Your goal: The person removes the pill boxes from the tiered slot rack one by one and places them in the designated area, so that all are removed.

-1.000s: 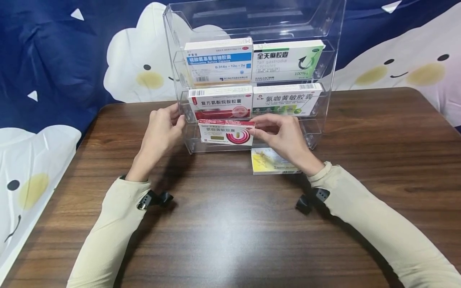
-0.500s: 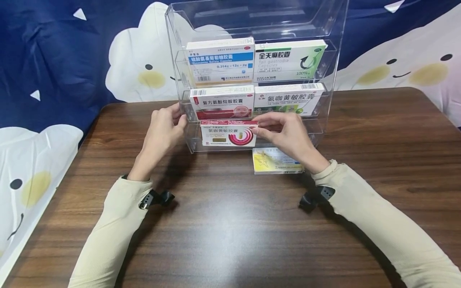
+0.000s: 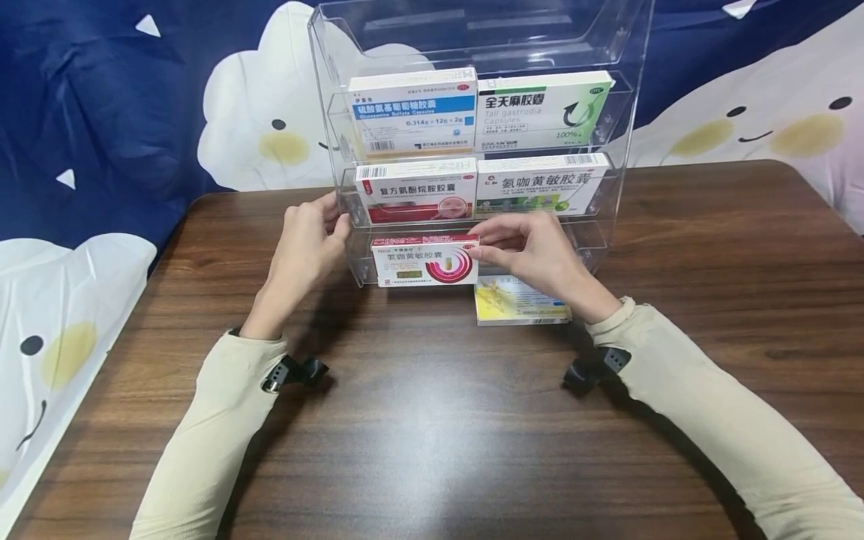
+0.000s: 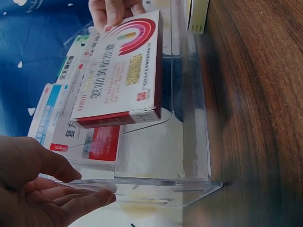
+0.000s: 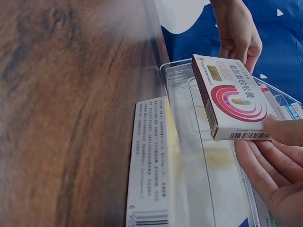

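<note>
My right hand [image 3: 529,244] pinches one end of a white medicine box with red and pink rings [image 3: 425,262], thumb on the front face. The box is held at the bottom tier of a clear acrylic display rack [image 3: 418,49], tilted, and in the left wrist view it hangs apart from the tier's floor. At the rack's left side, my left hand [image 3: 310,244] grips the clear side panel, its thumb [image 4: 59,165] and fingers on opposite faces. A yellow and white medicine box [image 3: 520,300] lies on the table below my right hand, partly covered by it.
Above, the rack holds a blue and white box [image 3: 413,112], a green and white box [image 3: 540,112], a red and white box [image 3: 415,191] and a white box with a green band [image 3: 540,184]. The wooden table [image 3: 418,420] extends toward me; a cloud-patterned cloth [image 3: 101,112] hangs behind.
The ringed medicine box in my right hand has come down slightly, its lower edge now below the rack's front edge in the head view. My left hand stays on the side panel.
</note>
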The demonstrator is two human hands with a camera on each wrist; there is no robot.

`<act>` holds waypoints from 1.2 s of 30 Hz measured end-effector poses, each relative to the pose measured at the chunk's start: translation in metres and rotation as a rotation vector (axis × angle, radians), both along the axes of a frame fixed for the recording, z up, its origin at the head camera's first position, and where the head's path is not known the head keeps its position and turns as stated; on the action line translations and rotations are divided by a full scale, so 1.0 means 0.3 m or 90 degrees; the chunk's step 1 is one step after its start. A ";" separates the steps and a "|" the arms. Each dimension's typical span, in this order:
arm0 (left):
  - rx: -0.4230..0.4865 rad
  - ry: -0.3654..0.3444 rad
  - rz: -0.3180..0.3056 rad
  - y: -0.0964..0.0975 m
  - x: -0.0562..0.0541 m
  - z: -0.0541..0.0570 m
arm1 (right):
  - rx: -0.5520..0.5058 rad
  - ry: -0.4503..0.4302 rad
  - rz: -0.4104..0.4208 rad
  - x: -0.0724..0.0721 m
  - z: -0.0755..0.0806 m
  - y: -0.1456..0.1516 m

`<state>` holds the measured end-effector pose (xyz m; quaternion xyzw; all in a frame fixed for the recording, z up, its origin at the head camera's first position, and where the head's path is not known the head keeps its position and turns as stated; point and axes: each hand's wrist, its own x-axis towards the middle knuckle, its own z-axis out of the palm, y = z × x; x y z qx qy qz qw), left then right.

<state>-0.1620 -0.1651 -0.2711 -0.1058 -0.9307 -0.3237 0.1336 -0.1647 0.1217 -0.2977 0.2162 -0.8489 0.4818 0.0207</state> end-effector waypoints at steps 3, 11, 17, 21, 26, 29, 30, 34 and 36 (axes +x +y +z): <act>0.000 -0.002 0.001 0.000 0.000 0.000 | 0.004 -0.009 0.011 -0.001 -0.006 -0.004; 0.005 -0.008 -0.001 -0.001 -0.002 -0.006 | 0.027 -0.031 0.015 0.000 -0.017 -0.011; 0.004 -0.008 0.003 -0.001 -0.001 -0.006 | 0.025 -0.042 0.030 0.004 -0.019 -0.018; 0.004 -0.001 0.004 0.000 -0.001 -0.005 | 0.031 -0.047 0.036 0.005 -0.020 -0.018; 0.002 0.004 0.004 0.002 -0.001 -0.003 | 0.029 -0.057 0.049 0.005 -0.030 -0.022; -0.002 0.003 0.005 0.002 0.000 -0.003 | 0.027 -0.062 0.056 0.006 -0.035 -0.025; -0.003 0.003 0.005 0.001 0.000 -0.004 | 0.028 -0.064 0.058 0.007 -0.036 -0.026; -0.005 0.001 0.005 0.002 0.000 -0.004 | 0.044 -0.084 0.066 0.011 -0.037 -0.028; -0.005 0.003 0.005 0.001 -0.001 -0.005 | 0.053 -0.100 0.070 0.014 -0.036 -0.030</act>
